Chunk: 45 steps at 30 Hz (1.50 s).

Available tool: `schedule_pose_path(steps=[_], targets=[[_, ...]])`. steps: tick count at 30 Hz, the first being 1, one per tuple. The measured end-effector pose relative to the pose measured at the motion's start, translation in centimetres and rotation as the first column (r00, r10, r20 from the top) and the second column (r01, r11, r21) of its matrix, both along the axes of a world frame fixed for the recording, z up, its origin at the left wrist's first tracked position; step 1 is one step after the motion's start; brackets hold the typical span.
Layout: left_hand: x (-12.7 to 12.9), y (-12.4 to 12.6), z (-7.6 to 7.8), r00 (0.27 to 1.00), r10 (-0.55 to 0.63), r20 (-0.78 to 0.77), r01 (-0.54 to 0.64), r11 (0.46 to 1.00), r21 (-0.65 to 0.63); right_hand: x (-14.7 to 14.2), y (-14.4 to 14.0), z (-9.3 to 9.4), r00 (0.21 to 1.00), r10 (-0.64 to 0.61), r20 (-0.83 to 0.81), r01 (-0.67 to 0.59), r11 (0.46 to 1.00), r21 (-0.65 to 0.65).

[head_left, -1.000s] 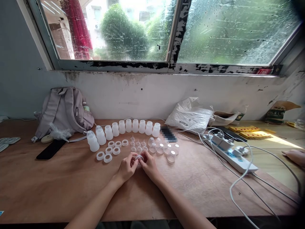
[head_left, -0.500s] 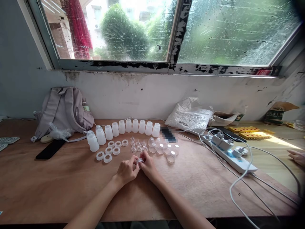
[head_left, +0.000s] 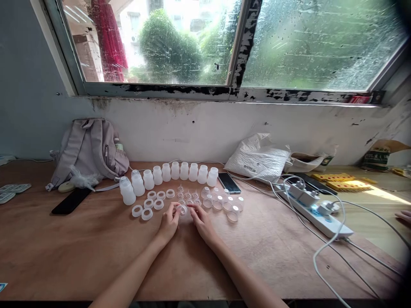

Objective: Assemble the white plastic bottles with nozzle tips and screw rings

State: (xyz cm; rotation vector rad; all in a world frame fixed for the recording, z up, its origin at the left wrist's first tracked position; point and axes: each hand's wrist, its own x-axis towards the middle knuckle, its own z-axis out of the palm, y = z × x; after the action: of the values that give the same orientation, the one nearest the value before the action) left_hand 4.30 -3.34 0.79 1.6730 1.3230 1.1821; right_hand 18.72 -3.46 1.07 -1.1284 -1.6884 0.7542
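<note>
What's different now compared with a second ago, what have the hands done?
Both hands have shifted slightly forward with the small clear piece: the left hand and right hand keep their grip on it between the fingertips, now right at the row of small clear parts. The hand at the far right edge has pulled back. The white bottles, rings and backpack stayed put.

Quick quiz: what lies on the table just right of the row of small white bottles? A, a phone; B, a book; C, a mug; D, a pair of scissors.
A: a dark phone lies flat just right of the last of the white bottles, in front of the white plastic bag.
</note>
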Motion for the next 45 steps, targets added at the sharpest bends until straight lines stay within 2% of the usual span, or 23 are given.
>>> schedule_pose_path(steps=[3, 9, 13, 17, 21, 23, 25, 26, 28, 30, 32, 36, 41, 43, 45], targets=[[-0.1, 0.3, -0.3, 0.989, -0.094, 0.111, 0.103, 0.992, -0.076, 0.1, 0.2, -0.3, 0.999, -0.001, 0.035, 0.0, 1.0, 0.027], [-0.1, 0.6, -0.5, 0.962, -0.186, 0.201, 0.215, 0.967, -0.135, 0.0, 0.1, 0.0, 0.999, 0.018, 0.039, -0.02, 0.999, 0.037], [-0.5, 0.6, 0.2, 0.986, -0.148, 0.074, 0.154, 0.985, -0.081, -0.4, -0.2, 0.3, 0.993, 0.096, 0.068, -0.098, 0.995, 0.033], [-0.7, 0.4, 0.9, 0.995, -0.081, -0.056, 0.081, 0.997, -0.006, -1.1, -0.4, 0.1, 0.995, 0.099, 0.027, -0.101, 0.993, 0.055], [-1.5, 0.8, 1.5, 0.984, -0.132, -0.122, 0.123, 0.989, -0.079, -0.8, -0.6, -0.1, 0.997, 0.073, 0.003, -0.073, 0.996, 0.057], [-2.9, 1.9, 2.4, 0.983, -0.037, -0.178, 0.022, 0.996, -0.089, -0.3, -0.6, -0.1, 0.999, 0.035, -0.018, -0.034, 0.998, 0.046], [-4.8, 3.7, 3.8, 0.937, 0.201, -0.286, -0.192, 0.98, 0.059, 0.1, -0.5, -0.1, 0.999, -0.006, -0.042, 0.008, 0.999, 0.038], [-5.9, 4.7, 4.5, 0.878, 0.321, -0.356, -0.288, 0.947, 0.144, 0.2, -0.4, -0.1, 0.999, -0.02, -0.05, 0.021, 0.999, 0.036], [-7.7, 6.9, 5.8, 0.718, 0.46, -0.523, -0.404, 0.887, 0.225, 0.3, -0.2, -0.2, 0.998, -0.03, -0.056, 0.032, 0.999, 0.029], [-8.8, 8.7, 6.5, 0.595, 0.466, -0.655, -0.427, 0.874, 0.233, 0.3, 0.0, -0.3, 0.998, -0.028, -0.054, 0.029, 0.999, 0.021], [-9.2, 10.0, 6.5, 0.545, 0.445, -0.711, -0.42, 0.878, 0.228, 0.2, 0.1, -0.5, 0.998, -0.032, -0.049, 0.033, 0.999, 0.019], [-8.7, 10.6, 5.5, 0.537, 0.479, -0.694, -0.421, 0.865, 0.272, 0.3, 0.1, -0.6, 0.997, -0.055, -0.045, 0.056, 0.998, 0.023], [-8.2, 8.4, 4.6, 0.548, 0.57, -0.612, -0.413, 0.821, 0.395, 0.3, 0.1, -0.4, 0.997, -0.053, -0.051, 0.054, 0.998, 0.023], [-8.0, 7.0, 4.3, 0.591, 0.643, -0.488, -0.386, 0.756, 0.53, 0.3, 0.1, -0.4, 0.997, -0.056, -0.061, 0.058, 0.998, 0.028], [-7.4, 5.5, 3.8, 0.683, 0.664, -0.304, -0.335, 0.655, 0.678, 0.3, 0.1, -0.3, 0.995, -0.058, -0.081, 0.06, 0.998, 0.021]])
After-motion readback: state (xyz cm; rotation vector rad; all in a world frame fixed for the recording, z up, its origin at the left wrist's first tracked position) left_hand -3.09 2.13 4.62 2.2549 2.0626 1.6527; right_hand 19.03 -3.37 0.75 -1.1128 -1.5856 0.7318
